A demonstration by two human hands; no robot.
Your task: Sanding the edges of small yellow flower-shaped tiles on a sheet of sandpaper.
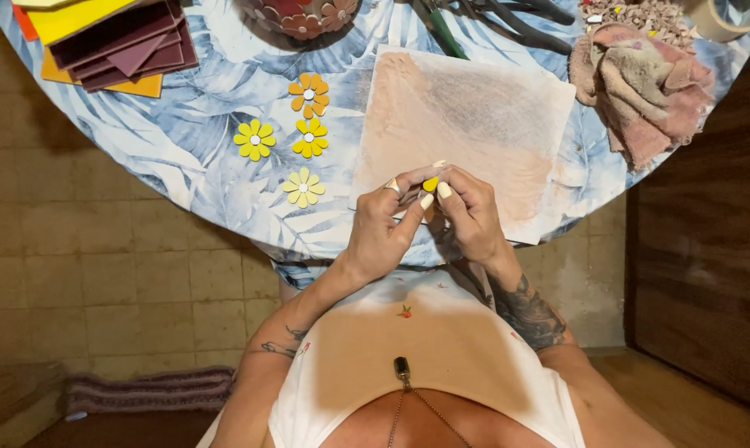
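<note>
Yellow, the small petal piece (430, 183) sits pinched between the fingertips of your left hand (385, 226) and right hand (469, 217), above the near edge of the pinkish board (474, 116). Four finished flowers (303, 187) lie at ten o'clock on the leaf-print table (192, 141).

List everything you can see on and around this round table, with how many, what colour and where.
Flower pieces: four, one orange and three yellow, left of the board.
Small piece: one, yellow, pinched between both hands.
Work board: one, pale and dusty pink, table centre.
Sheet stack: several, maroon, yellow and orange, top left.
Bowl: one, flower-patterned, top edge.
Pliers: dark and green handles, top; count unclear.
Rag: one, pinkish, right.
Tape roll: one, beige, top right.
Tablecloth: one, blue leaf print.
Left hand: ringed, holding the piece.
Right hand: holding the piece.
</note>
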